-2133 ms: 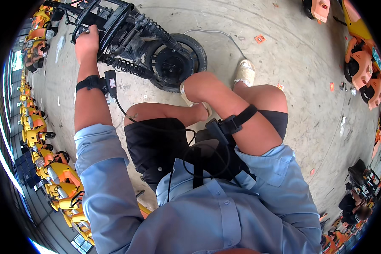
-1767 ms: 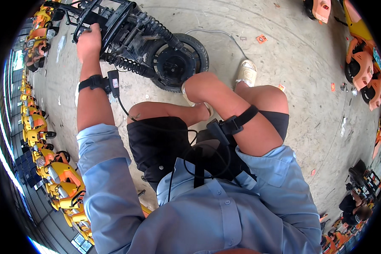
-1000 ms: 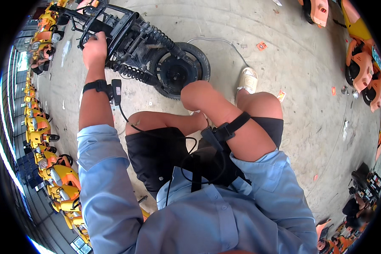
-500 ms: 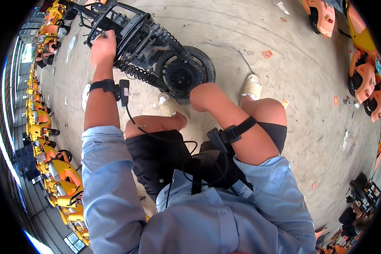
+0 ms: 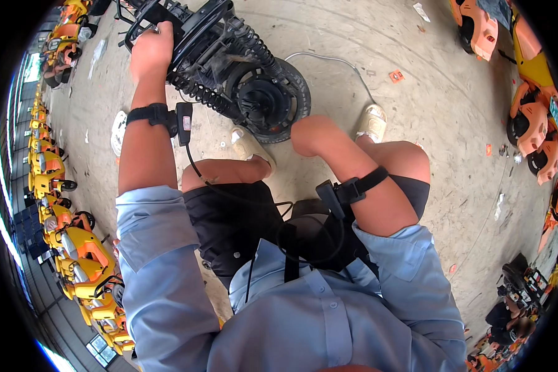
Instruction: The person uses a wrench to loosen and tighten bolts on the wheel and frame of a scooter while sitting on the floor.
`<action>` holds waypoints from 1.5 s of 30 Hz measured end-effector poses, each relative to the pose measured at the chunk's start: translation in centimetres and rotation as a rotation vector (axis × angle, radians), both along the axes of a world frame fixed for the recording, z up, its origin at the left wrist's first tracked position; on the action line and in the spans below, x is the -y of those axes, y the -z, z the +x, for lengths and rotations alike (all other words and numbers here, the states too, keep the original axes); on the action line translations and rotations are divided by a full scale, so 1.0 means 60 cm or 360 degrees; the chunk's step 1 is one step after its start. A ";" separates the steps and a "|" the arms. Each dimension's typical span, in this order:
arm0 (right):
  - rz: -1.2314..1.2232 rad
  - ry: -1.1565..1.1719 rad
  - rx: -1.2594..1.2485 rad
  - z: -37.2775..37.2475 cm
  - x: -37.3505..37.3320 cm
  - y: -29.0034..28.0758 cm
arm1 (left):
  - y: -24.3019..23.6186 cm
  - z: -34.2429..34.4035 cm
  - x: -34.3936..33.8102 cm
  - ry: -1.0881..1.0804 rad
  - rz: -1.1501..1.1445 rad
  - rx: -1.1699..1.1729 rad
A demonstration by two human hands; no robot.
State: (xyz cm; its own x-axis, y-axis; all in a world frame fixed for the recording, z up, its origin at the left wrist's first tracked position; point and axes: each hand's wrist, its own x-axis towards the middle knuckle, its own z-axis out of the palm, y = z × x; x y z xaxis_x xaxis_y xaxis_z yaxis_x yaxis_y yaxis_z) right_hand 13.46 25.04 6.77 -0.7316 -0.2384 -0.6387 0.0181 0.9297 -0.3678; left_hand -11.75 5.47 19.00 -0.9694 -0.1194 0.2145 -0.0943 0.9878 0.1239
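A black scooter frame (image 5: 195, 40) with its rear wheel (image 5: 270, 102) is tilted on the floor ahead of me, and a coil-spring shock absorber (image 5: 204, 99) runs along its near side. My left hand (image 5: 152, 49) is closed around a part of the frame at its left, the arm stretched forward. By the near right rim of the wheel is my right hand (image 5: 313, 133), bent down at the wrist. Its fingers are hidden from view, and I cannot tell whether it touches the tyre.
A grey cable (image 5: 328, 57) trails across the concrete floor from behind the wheel to my right shoe (image 5: 372, 121). Rows of yellow scooters (image 5: 84, 254) line the left, and orange scooter bodies (image 5: 530, 127) stand at the right. At the lower right a person (image 5: 508, 319) crouches by dark parts.
The frame and my left hand sit slightly higher in the picture. My right hand has shifted a little to the right, relative to the wheel.
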 end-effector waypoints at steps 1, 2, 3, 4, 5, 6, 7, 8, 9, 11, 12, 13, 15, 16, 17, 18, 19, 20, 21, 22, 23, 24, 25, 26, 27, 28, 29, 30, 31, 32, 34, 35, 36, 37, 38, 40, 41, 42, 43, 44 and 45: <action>0.0000 -0.0002 -0.0005 -0.001 0.001 -0.003 | 0.000 -0.003 0.004 0.0006 -0.0006 -0.0001; 0.0000 -0.0003 -0.0010 -0.003 0.004 -0.006 | 0.001 -0.008 0.008 0.0013 -0.0011 -0.0001; 0.0004 -0.0007 0.0004 -0.004 0.005 -0.005 | 0.002 -0.010 0.008 0.0024 -0.0014 0.0002; 0.0007 -0.0010 0.0018 -0.006 0.005 -0.003 | 0.002 -0.012 0.010 0.0031 -0.0002 0.0007; 0.0010 -0.0013 0.0032 -0.007 0.006 -0.002 | 0.002 -0.014 0.011 0.0038 0.0010 0.0012; 0.0007 -0.0011 0.0043 -0.006 0.007 -0.004 | 0.002 -0.015 0.012 0.0046 0.0022 0.0018; 0.0003 -0.0009 0.0054 -0.005 0.008 -0.005 | 0.002 -0.016 0.013 0.0049 0.0013 0.0032; 0.0000 -0.0008 0.0065 -0.004 0.009 -0.007 | 0.002 -0.017 0.014 0.0051 0.0004 0.0046; 0.0006 0.0003 0.0057 -0.002 0.009 -0.003 | 0.000 -0.017 0.013 0.0053 -0.0002 0.0058; 0.0018 0.0022 0.0041 0.003 0.009 0.007 | -0.002 -0.015 0.012 0.0073 0.0023 0.0062; 0.0029 0.0011 0.0052 0.004 0.008 0.012 | -0.002 -0.014 0.011 0.0083 0.0034 0.0063; 0.0040 0.0000 0.0062 0.005 0.007 0.017 | -0.002 -0.013 0.009 0.0084 0.0036 0.0069; 0.0053 -0.0007 0.0066 0.006 0.004 0.021 | -0.004 -0.015 0.007 0.0090 0.0038 0.0072; 0.0055 -0.0003 0.0059 0.008 0.004 0.020 | -0.003 -0.017 0.008 0.0090 0.0034 0.0073; 0.0058 0.0003 0.0052 0.010 0.004 0.019 | 0.000 -0.018 0.009 0.0092 0.0031 0.0074; 0.0041 0.0004 0.0037 0.013 0.005 0.016 | 0.004 -0.020 0.013 0.0091 0.0026 0.0074; 0.0024 0.0005 0.0023 0.016 0.005 0.013 | 0.006 -0.025 0.016 0.0099 0.0014 0.0076; 0.0007 0.0007 0.0009 0.018 0.006 0.010 | 0.006 -0.030 0.020 0.0107 0.0001 0.0077; 0.0006 0.0006 0.0017 0.021 0.006 0.011 | 0.007 -0.032 0.020 0.0120 -0.0010 0.0086; 0.0005 0.0005 0.0026 0.024 0.008 0.011 | 0.008 -0.033 0.019 0.0130 -0.0002 0.0080; 0.0004 0.0005 0.0035 0.026 0.009 0.012 | 0.009 -0.035 0.018 0.0141 0.0006 0.0074; -0.0004 0.0017 0.0025 0.030 0.011 0.011 | 0.009 -0.034 0.017 0.0149 0.0008 0.0069; -0.0012 0.0030 0.0015 0.034 0.011 0.011 | 0.011 -0.031 0.013 0.0146 0.0019 0.0052; -0.0019 0.0043 0.0005 0.037 0.012 0.010 | 0.013 -0.029 0.011 0.0146 0.0008 0.0057; -0.0024 0.0022 0.0025 0.037 0.017 0.002 | 0.009 -0.029 0.017 0.0132 -0.0015 0.0053; -0.0030 0.0000 0.0044 0.036 0.022 -0.007 | 0.005 -0.028 0.024 0.0117 -0.0039 0.0047; -0.0036 -0.0025 0.0062 0.036 0.027 -0.013 | 0.000 -0.025 0.032 0.0097 -0.0047 0.0045; -0.0035 0.0004 0.0057 0.038 0.024 -0.013 | 0.004 -0.024 0.025 0.0107 -0.0033 0.0053; -0.0035 0.0030 0.0052 0.039 0.022 -0.013 | 0.007 -0.023 0.019 0.0113 -0.0020 0.0060; -0.0036 0.0054 0.0046 0.040 0.020 -0.013 | 0.011 -0.020 0.013 0.0106 -0.0009 0.0070; -0.0024 0.0044 0.0088 0.034 0.022 -0.017 | 0.007 -0.007 0.008 0.0058 -0.0011 0.0076; -0.0017 0.0038 0.0110 0.032 0.023 -0.019 | 0.009 -0.004 0.009 0.0071 -0.0015 0.0064; -0.0045 0.0053 0.0041 0.033 0.023 -0.014 | 0.009 -0.001 0.008 0.0065 -0.0018 0.0063; -0.0073 0.0069 -0.0027 0.036 0.021 -0.009 | 0.008 0.001 0.008 0.0059 -0.0019 0.0062; -0.0100 0.0086 -0.0094 0.037 0.021 -0.004 | 0.006 0.002 0.007 0.0055 -0.0020 0.0062; -0.0090 0.0055 -0.0082 0.035 0.020 -0.008 | 0.008 0.001 0.008 0.0050 -0.0020 0.0066; -0.0085 0.0042 -0.0076 0.034 0.019 -0.009 | 0.008 -0.003 0.011 0.0051 -0.0020 0.0066; -0.0067 0.0040 -0.0029 0.033 0.020 -0.012 | 0.010 -0.007 0.015 0.0052 -0.0022 0.0070; -0.0049 0.0038 0.0018 0.030 0.020 -0.015 | 0.012 -0.009 0.020 0.0051 -0.0017 0.0070; -0.0032 0.0037 0.0066 0.028 0.020 -0.018 | 0.015 -0.012 0.024 0.0051 -0.0013 0.0069; -0.0032 0.0026 0.0071 0.027 0.018 -0.019 | 0.015 -0.013 0.022 0.0057 -0.0009 0.0070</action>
